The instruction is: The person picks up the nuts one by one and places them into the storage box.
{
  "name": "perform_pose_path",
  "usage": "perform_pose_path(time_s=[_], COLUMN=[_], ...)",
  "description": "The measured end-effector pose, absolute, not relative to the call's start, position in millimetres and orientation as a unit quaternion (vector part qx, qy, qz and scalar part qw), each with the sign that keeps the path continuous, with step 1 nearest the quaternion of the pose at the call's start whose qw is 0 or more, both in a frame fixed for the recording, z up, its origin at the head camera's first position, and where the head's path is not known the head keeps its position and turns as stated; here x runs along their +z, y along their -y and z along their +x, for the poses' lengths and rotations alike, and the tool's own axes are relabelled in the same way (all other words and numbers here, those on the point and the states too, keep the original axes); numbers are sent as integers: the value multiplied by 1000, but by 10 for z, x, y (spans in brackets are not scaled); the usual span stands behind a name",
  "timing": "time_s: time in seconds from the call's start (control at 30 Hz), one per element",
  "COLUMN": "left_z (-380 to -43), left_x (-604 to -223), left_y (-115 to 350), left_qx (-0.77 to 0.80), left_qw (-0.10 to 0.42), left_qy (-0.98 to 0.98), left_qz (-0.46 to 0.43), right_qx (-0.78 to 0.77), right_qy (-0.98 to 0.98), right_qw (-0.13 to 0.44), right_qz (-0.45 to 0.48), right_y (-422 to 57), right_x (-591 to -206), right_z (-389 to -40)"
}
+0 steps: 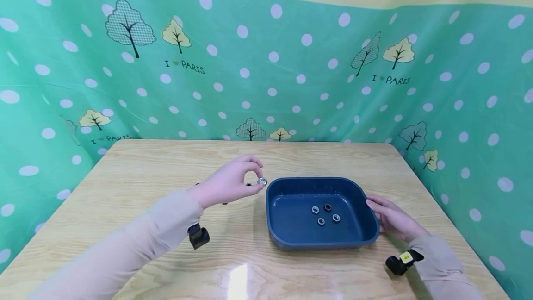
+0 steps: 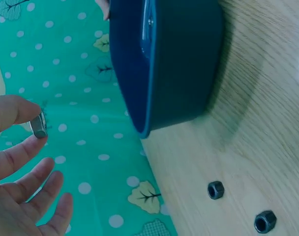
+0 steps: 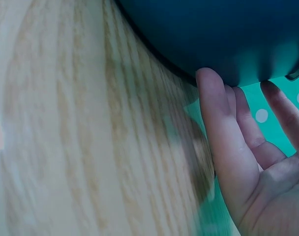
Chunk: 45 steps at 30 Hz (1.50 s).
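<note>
Pinching one silver nut (image 1: 262, 181) between thumb and forefinger, the left hand (image 1: 229, 179) is at about 10 o'clock from the middle of the dark blue rectangular tub (image 1: 289, 219), just outside its rim; I see its other three fingers loosely spread. At 3 o'clock the right hand (image 1: 393, 216) touches the outer wall, its fingers only slightly bent; I find nothing else in it.

Inside the tub I count four nuts: three silver nuts (image 1: 315, 209) at 10, 7 and 4 o'clock of their group, and one dark nut (image 1: 327, 208) at 1 o'clock. In the left wrist view, two dark hex nuts (image 2: 216, 190) lie on the wooden table (image 1: 354, 272), between 4 and 5 o'clock.

By my judgement, four are done, while the pinched one and at least these two are left; whether the arm hides more, I cannot tell.
</note>
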<state>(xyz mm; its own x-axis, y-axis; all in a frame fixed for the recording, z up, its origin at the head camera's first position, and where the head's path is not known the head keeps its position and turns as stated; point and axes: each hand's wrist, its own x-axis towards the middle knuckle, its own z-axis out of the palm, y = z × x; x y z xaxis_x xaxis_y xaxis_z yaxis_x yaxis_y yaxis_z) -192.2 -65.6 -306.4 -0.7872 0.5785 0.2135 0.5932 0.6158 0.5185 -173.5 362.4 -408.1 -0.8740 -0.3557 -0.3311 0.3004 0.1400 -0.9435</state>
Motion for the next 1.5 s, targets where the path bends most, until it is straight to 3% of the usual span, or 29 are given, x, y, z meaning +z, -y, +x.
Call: perform_pose_path(time_s=[0.63, 1.13, 1.5], left_z=[-2014, -2182, -2125], left_x=[-2927, -3217, -3286], left_y=[215, -29, -276], left_qx=[-284, -294, -301], left_qw=[4, -21, -54], left_qy=[892, 890, 885], left_qz=[-351, -348, -350], right_qx=[-639, -649, -656], right_qy=[-728, -720, -713], right_qw=[249, 247, 247], right_qz=[-16, -14, -15], right_y=[-3610, -3602, -3595], right_x=[-4075, -4088, -4073], right_z=[-1707, -1714, -1700])
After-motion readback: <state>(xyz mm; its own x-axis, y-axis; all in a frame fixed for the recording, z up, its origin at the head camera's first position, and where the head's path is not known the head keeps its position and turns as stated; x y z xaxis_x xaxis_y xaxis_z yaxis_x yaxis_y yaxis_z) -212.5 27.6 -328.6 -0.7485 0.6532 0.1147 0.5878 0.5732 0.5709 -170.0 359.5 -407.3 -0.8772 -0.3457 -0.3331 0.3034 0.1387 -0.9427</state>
